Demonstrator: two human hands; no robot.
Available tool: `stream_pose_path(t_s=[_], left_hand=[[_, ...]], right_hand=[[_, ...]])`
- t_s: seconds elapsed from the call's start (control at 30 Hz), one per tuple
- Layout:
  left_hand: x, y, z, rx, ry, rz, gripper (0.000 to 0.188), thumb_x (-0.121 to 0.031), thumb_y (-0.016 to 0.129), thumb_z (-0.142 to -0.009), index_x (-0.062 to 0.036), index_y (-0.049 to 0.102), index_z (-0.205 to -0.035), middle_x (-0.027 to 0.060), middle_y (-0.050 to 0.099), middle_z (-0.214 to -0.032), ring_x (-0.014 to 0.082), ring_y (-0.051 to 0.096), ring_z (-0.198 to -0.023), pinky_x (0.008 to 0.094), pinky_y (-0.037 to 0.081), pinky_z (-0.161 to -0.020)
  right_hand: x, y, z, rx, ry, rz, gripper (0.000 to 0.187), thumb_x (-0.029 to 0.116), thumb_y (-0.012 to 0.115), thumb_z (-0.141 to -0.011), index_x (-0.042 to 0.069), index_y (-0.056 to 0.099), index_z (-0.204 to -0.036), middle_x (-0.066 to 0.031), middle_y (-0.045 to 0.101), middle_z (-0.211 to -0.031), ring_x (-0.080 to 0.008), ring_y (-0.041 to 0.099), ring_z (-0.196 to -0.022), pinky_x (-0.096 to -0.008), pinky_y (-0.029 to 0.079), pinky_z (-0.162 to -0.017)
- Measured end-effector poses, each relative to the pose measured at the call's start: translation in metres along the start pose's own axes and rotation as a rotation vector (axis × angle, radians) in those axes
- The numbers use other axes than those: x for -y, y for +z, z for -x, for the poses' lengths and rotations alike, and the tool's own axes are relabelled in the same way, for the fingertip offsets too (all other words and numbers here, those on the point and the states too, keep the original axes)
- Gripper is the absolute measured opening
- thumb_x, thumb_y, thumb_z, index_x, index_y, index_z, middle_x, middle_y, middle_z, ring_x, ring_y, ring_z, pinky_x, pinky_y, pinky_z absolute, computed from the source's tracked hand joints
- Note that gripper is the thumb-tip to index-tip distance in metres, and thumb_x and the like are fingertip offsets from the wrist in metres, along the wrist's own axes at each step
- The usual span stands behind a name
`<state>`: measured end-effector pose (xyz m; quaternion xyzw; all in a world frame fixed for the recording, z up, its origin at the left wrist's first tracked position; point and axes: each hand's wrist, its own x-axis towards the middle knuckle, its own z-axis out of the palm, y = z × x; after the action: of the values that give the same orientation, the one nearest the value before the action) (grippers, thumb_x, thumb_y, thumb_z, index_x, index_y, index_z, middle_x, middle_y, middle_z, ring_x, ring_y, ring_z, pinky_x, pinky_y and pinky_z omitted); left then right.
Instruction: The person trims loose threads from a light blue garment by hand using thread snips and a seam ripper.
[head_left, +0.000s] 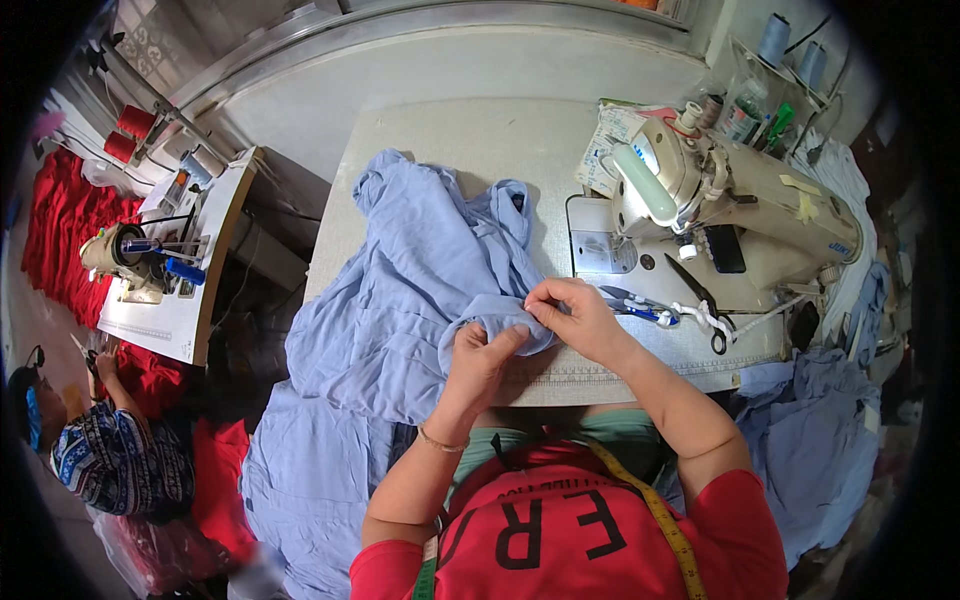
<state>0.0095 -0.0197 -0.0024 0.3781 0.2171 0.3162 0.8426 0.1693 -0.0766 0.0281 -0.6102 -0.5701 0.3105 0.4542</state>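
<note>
A light blue garment (400,270) lies spread over the sewing table, and part of it hangs off the front edge. My left hand (480,358) grips a rolled, rounded section of it near that edge, thumb on top and fingers tucked into the cloth. Beside it, my right hand (568,312) pinches the fabric's edge between thumb and fingertips. Whether something small sits in that pinch cannot be made out. Right of my right hand lie blue-handled scissors (640,305) and, beyond them, black scissors (700,295) with a white cord (708,320) close by.
A sewing machine (740,190) stands at the right, with a phone (726,248) by it. Blue garments (810,440) hang at the right. To the left, a co-worker (120,440) holds scissors near red cloth and a second machine (130,255). A ruler strip (590,376) edges my table.
</note>
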Motion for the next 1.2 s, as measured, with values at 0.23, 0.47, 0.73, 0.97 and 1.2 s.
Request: stream_pose_path(t_s=[0.23, 0.47, 0.73, 0.97, 1.2], left_hand=[[-0.004, 0.004, 0.001, -0.013, -0.023, -0.021, 0.015, -0.004, 0.058, -0.085, -0.0008, 0.062, -0.1, 0.0037, 0.064, -0.095, 0.0103, 0.06, -0.083, 0.0248, 0.048, -0.075], [0.002, -0.002, -0.001, -0.005, -0.006, -0.07, 0.015, -0.006, 0.059, -0.085, -0.0002, 0.062, -0.099, 0.0037, 0.064, -0.093, 0.0098, 0.06, -0.082, 0.0251, 0.048, -0.074], [0.003, -0.001, 0.0, 0.003, 0.004, -0.119, 0.015, -0.006, 0.059, -0.086, -0.0006, 0.063, -0.099, 0.0024, 0.065, -0.093, 0.0086, 0.059, -0.08, 0.0234, 0.048, -0.069], [0.006, 0.005, 0.002, -0.063, 0.11, -0.324, 0.01, -0.006, 0.06, -0.085, 0.0, 0.065, -0.092, 0.0, 0.065, -0.084, 0.005, 0.057, -0.072, 0.0209, 0.045, -0.063], [0.011, -0.001, 0.002, -0.113, 0.073, -0.529, 0.012, -0.006, 0.062, -0.083, -0.0005, 0.065, -0.094, 0.0004, 0.066, -0.085, 0.0064, 0.058, -0.072, 0.0222, 0.047, -0.064]], right_hand=[[0.006, -0.001, 0.006, -0.09, -0.292, 0.057, 0.012, 0.007, 0.061, -0.079, 0.003, 0.06, -0.09, -0.007, 0.059, -0.08, -0.0182, 0.057, -0.069, -0.0295, 0.045, -0.068], [0.015, -0.003, 0.008, -0.02, -0.18, 0.047, 0.008, 0.005, 0.06, -0.076, 0.004, 0.059, -0.084, -0.0063, 0.059, -0.08, -0.0212, 0.057, -0.071, -0.0324, 0.044, -0.074], [0.014, -0.006, 0.013, -0.083, -0.44, 0.452, 0.008, 0.007, 0.062, -0.075, 0.006, 0.058, -0.082, -0.0042, 0.06, -0.079, -0.0215, 0.057, -0.072, -0.0354, 0.042, -0.082], [0.015, -0.002, 0.017, -0.127, -0.554, 0.78, 0.01, 0.01, 0.062, -0.074, 0.009, 0.054, -0.08, -0.0041, 0.055, -0.075, -0.0197, 0.058, -0.073, -0.0391, 0.039, -0.089], [0.008, 0.002, 0.018, -0.126, -0.592, 0.93, 0.009, 0.01, 0.061, -0.073, 0.008, 0.053, -0.076, -0.0044, 0.053, -0.074, -0.0198, 0.057, -0.071, -0.0395, 0.04, -0.087]])
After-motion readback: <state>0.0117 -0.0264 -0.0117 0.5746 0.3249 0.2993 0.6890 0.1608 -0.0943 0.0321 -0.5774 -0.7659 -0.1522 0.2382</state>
